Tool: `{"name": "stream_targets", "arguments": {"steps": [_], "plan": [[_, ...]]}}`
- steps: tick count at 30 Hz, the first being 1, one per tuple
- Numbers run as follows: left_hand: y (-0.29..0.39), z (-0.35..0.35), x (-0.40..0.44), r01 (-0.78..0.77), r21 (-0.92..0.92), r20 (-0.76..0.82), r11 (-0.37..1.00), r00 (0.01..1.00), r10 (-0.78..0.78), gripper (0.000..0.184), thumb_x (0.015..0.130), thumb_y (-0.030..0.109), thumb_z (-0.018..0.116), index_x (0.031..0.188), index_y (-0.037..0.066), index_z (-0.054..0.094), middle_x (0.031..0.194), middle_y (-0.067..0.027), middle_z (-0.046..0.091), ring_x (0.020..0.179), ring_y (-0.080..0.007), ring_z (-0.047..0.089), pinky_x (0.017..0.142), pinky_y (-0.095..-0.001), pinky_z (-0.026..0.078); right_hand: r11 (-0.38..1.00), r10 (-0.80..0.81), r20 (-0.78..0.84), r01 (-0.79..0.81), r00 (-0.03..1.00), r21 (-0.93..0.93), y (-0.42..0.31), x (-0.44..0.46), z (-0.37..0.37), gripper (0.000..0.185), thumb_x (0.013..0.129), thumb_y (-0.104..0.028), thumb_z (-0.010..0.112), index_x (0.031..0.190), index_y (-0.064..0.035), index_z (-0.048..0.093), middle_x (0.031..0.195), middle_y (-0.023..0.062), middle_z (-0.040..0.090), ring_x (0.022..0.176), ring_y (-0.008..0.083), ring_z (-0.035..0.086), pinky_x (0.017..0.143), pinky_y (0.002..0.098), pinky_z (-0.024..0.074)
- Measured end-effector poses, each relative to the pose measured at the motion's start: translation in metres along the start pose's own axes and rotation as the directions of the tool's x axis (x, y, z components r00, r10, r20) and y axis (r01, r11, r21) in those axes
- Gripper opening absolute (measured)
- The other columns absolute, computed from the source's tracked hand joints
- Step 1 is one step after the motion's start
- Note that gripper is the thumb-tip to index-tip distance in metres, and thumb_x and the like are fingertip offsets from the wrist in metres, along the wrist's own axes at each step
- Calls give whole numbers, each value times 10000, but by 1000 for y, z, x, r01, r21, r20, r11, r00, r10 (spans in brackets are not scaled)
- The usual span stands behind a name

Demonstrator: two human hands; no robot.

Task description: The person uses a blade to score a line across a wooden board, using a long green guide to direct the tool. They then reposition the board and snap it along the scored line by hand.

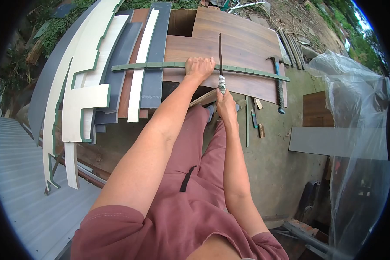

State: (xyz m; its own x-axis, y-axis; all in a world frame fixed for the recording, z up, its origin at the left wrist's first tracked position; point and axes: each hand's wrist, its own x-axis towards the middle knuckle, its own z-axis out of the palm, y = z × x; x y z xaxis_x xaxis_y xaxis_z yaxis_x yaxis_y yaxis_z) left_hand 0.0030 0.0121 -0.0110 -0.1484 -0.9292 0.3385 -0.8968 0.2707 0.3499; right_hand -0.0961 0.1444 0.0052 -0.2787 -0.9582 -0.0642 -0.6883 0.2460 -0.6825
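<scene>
A long thin green strip [251, 70] with evenly spaced marks lies crosswise over a brown wood-grain board [247, 37]. My left hand [199, 69] is closed round the strip near its middle. Just to the right, my right hand [226, 104] grips the handle end of a narrow saw [220, 54], whose thin dark blade points away from me across the strip. The handle itself is mostly hidden in my fingers. A hammer [279, 84] with a black grip lies at the board's right edge, near the strip's right end.
White and grey cut panels [91, 97] are stacked at the left, above corrugated metal sheeting [26, 173]. A blue-and-black tool [254, 119] and wood offcuts lie on the ground. Clear plastic sheeting [355, 86] hangs at the right beside a grey panel [312, 141].
</scene>
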Motion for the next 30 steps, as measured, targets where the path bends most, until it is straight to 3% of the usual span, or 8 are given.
{"name": "stream_targets", "arguments": {"steps": [7,14,16,17,19,20,26,30], "plan": [[-2,2,-2,4,24,-12,1000,1000,-4,493,872,368,395,623,63,693,660,-187,641,655,-324,655,670,-413,515,980,133,50,-139,990,143,26,-103,5,291,927,-280,448,1060,-27,503,892,268,596,884,460,549,720,485,416],[0,5,-1,-10,20,-11,1000,1000,10,493,873,365,394,625,59,691,668,-189,642,655,-333,655,671,-414,516,971,93,78,-107,993,214,31,-8,15,315,933,-299,432,1027,-8,504,890,276,597,885,463,548,722,490,418],[-2,1,2,-4,44,-20,999,1000,5,492,873,363,394,626,58,691,670,-189,642,655,-331,655,671,-414,515,994,27,19,-29,999,109,22,11,15,311,937,-310,458,997,-15,540,668,115,558,593,223,542,567,363,421],[-2,2,2,1,32,-16,999,1000,0,489,871,363,397,629,58,692,671,-190,642,654,-331,655,672,-412,516,994,27,20,-29,999,106,23,8,15,311,937,-310,458,997,-15,540,668,115,558,593,223,542,567,363,421],[1,5,0,5,8,0,1000,1000,-5,486,870,363,400,631,58,692,671,-190,641,654,-331,655,674,-411,516,1000,-20,-39,20,999,11,19,-18,5,300,937,-298,456,969,-9,531,727,154,586,691,273,588,631,403,427],[0,5,1,9,2,-2,1000,1000,-9,485,870,362,398,636,58,694,668,-189,640,653,-331,655,674,-409,516,997,37,36,-40,999,69,17,-37,0,304,931,-292,436,1041,-16,499,887,263,601,852,459,553,692,502,410],[-1,2,-5,-3,13,18,1000,1000,3,495,876,363,381,654,57,700,676,-192,641,668,-329,657,680,-407,515,976,133,61,-141,989,163,32,-103,1,300,932,-285,434,1060,-23,505,877,258,605,855,449,564,696,494,416],[2,-2,-1,10,5,56,1000,998,-10,509,882,372,369,673,48,701,706,-203,645,704,-335,658,715,-408,509,984,54,21,-57,998,170,21,-33,0,299,933,-291,431,1028,-18,509,864,262,602,860,453,559,700,497,415]]}}
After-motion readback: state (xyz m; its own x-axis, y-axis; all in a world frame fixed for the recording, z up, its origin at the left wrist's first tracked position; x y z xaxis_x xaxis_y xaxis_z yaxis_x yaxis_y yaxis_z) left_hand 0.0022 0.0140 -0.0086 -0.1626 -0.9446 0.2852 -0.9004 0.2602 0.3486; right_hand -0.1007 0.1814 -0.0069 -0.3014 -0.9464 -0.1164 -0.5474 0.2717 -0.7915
